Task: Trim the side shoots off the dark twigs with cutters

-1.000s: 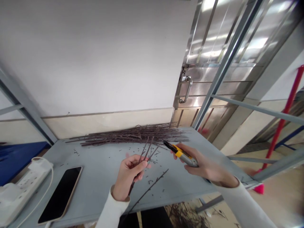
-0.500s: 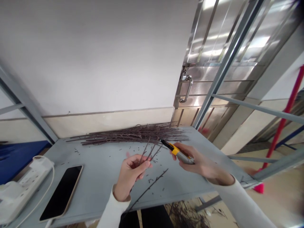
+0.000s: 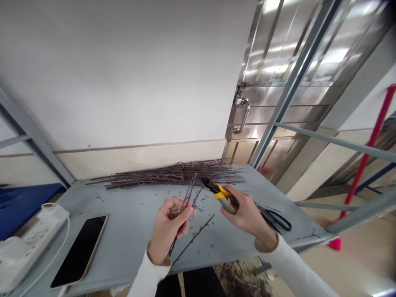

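My left hand (image 3: pixel 168 229) is closed round a thin dark twig (image 3: pixel 188 194) with short side shoots, holding it upright above the grey table (image 3: pixel 130 222). My right hand (image 3: pixel 244 212) grips yellow-and-grey cutting pliers (image 3: pixel 218 193), their dark jaws pointing left and close to the twig's upper shoots. A second loose twig (image 3: pixel 194 237) lies on the table just below both hands.
A long pile of dark twigs (image 3: pixel 173 175) lies along the table's back edge. A black phone (image 3: pixel 78 251) and a white power strip (image 3: pixel 27 243) are at the left. Black-handled scissors (image 3: pixel 275 218) lie at the right. Twig scraps (image 3: pixel 241 280) litter the floor below.
My right hand has moved left with the pliers, bringing the jaws nearer the twig and uncovering the scissors. My left hand keeps holding the twig.
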Demonstrator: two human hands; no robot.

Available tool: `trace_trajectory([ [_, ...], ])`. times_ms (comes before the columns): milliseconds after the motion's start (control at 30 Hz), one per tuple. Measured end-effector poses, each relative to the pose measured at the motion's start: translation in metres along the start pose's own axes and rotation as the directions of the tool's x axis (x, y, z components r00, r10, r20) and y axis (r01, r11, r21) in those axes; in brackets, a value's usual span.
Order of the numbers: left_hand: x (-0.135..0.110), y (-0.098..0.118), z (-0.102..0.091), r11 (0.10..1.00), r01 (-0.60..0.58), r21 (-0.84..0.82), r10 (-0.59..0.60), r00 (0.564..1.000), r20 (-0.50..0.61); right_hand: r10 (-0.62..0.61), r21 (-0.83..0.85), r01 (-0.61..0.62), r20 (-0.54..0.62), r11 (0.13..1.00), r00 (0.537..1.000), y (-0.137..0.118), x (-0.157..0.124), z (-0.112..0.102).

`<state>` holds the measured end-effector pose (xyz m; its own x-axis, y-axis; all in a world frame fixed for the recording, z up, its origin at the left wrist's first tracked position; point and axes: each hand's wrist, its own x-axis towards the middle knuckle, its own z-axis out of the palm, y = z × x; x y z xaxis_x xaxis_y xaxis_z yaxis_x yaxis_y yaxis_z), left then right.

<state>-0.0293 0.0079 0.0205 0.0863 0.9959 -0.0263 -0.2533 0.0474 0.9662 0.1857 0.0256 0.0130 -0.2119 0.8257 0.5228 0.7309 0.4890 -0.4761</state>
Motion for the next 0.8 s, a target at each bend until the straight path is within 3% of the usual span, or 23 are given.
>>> trace_trajectory([
  [67,-0.003,0.000,0.004,1.000,0.021,-0.009,-0.021,1.000,-0.005,-0.064,-0.191,0.027,-0.189,0.981,0.980,0.006,-0.003,0.015],
  [133,-0.007,0.002,0.011,0.999,0.043,-0.016,-0.043,0.999,-0.007,-0.186,-0.393,0.033,-0.359,0.919,0.915,0.013,-0.004,0.029],
  [233,-0.013,0.003,0.019,0.998,0.063,-0.021,-0.064,0.998,-0.011,-0.313,-0.559,-0.008,-0.476,0.829,0.822,0.022,-0.001,0.042],
  [300,-0.014,0.002,0.020,0.998,0.063,-0.014,-0.063,0.998,-0.013,-0.289,-0.546,-0.030,-0.490,0.838,0.822,0.024,0.000,0.047],
  [400,-0.011,-0.001,0.016,0.999,0.031,0.013,-0.031,0.999,-0.025,-0.165,-0.416,-0.055,-0.474,0.908,0.865,0.020,-0.001,0.051],
  [533,-0.004,-0.005,0.007,0.988,-0.049,0.145,0.048,0.999,0.009,0.064,-0.065,-0.087,-0.294,0.994,0.954,0.009,-0.007,0.052],
  [633,-0.001,-0.005,0.002,0.955,-0.117,0.274,0.112,0.993,0.034,0.205,0.238,-0.180,-0.082,0.954,0.975,0.000,-0.010,0.049],
  [733,0.002,-0.005,-0.002,0.924,-0.156,0.349,0.150,0.988,0.045,0.269,0.534,-0.296,0.131,0.792,0.954,-0.008,-0.014,0.044],
  [800,0.004,-0.004,-0.004,0.910,-0.157,0.383,0.153,0.987,0.041,0.234,0.708,-0.394,0.317,0.586,0.919,-0.012,-0.016,0.040],
])
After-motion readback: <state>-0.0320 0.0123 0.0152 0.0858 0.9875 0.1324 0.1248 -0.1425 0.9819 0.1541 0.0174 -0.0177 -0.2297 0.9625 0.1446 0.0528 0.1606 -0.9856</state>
